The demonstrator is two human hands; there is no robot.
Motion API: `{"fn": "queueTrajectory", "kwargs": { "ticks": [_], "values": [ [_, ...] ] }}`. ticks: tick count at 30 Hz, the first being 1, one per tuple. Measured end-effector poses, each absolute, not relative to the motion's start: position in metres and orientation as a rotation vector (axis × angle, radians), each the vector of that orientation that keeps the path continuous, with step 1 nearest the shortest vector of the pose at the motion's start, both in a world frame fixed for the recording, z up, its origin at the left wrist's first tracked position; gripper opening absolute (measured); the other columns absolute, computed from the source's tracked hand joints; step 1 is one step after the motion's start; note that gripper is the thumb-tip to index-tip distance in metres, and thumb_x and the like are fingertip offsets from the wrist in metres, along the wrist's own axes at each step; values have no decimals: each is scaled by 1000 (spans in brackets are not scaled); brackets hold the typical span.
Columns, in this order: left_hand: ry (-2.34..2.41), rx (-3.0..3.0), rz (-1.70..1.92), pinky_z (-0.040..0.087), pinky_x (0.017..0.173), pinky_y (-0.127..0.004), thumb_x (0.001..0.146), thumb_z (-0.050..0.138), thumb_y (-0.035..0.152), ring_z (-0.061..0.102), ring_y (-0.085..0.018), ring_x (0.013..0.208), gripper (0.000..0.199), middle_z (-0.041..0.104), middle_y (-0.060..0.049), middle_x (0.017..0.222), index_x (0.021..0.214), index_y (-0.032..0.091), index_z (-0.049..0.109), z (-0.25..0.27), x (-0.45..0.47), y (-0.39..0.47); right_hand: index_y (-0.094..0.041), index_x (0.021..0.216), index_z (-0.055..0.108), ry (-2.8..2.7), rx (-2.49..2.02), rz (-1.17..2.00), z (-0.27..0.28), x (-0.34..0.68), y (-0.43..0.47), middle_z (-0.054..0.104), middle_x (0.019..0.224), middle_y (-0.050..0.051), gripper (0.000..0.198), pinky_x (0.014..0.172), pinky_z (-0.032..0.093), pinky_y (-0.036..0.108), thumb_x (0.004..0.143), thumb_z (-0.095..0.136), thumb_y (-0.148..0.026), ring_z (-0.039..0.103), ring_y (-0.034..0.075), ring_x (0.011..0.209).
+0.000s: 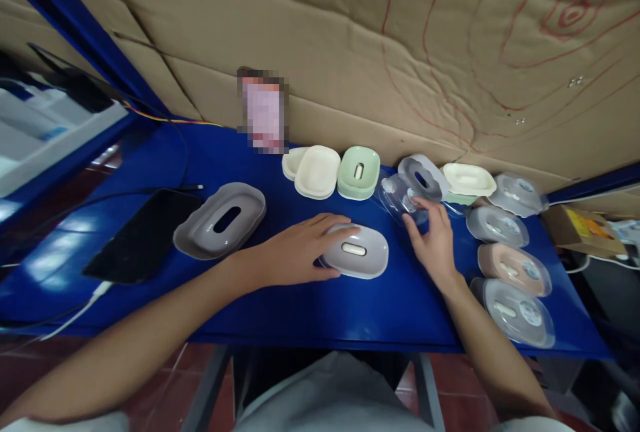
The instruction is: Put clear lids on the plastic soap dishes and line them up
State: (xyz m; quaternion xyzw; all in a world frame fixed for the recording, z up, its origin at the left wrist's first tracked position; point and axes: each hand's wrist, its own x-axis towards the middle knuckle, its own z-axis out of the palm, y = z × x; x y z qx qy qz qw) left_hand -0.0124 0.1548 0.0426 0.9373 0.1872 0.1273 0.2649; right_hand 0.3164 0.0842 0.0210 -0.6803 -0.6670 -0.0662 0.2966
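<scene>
The left hand has its grip closed around the left end of a grey dish. Its fingers go over the top and its thumb is at the near side. The dish sits on the shiny blue surface, near the middle. A small cream bar shows in its long slot. The right hand is at a see-through lid. Its thumb and pointing finger are a little apart, but I cannot tell if this grip pinches the lid. Near the cardboard wall are cream dishes, a green dish and a cream tray. On the right, a pink dish is lined up with three grey ones under see-through covers. On the left, a grey tray with a long hole lies beside a black phone.
</scene>
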Motion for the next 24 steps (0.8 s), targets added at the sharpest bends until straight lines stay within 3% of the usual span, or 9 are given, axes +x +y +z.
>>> {"fn": "queueTrajectory", "kwargs": {
  "ticks": [4,6,10,15,20,24],
  "values": [
    [530,2448,282,41,128,-50,94,83,35,46,-34,156,86,48,-14,167,168,30,39,48,-12,156,-23,153,57,-1725,-1827,-70,18,326,92,62,152,17,63,118,50,59,103,62,-61,59,34,142],
    [543,2426,273,39,130,-51,93,84,34,45,-34,157,90,47,-14,168,169,30,35,50,-12,155,-23,151,61,-1727,-1779,-30,20,328,94,65,150,16,59,119,50,58,105,60,-59,61,33,141],
    [608,2372,339,40,129,-50,94,81,30,44,-31,158,101,46,-12,169,174,34,19,48,-11,154,-26,149,66,-1791,-1625,-142,28,322,86,67,150,14,45,122,49,60,108,60,-45,61,32,143],
    [773,2311,494,51,120,-57,94,81,39,47,-39,155,109,32,-17,175,175,37,7,37,-9,158,-34,165,49,-2185,-1328,26,24,300,68,61,160,9,64,126,47,62,104,68,-31,54,34,152],
    [694,2391,558,42,128,-60,98,77,36,40,-37,160,95,39,-17,170,173,34,20,24,-9,165,-33,174,28,-2390,-1228,63,16,273,66,48,170,12,75,128,46,60,108,63,-27,38,33,163],
    [715,2406,538,41,129,-60,97,78,38,43,-37,157,90,43,-17,166,171,31,28,22,-9,165,-33,176,22,-2352,-1200,-47,25,269,69,53,166,14,77,125,50,56,109,59,-24,44,32,160]
  ]
}}
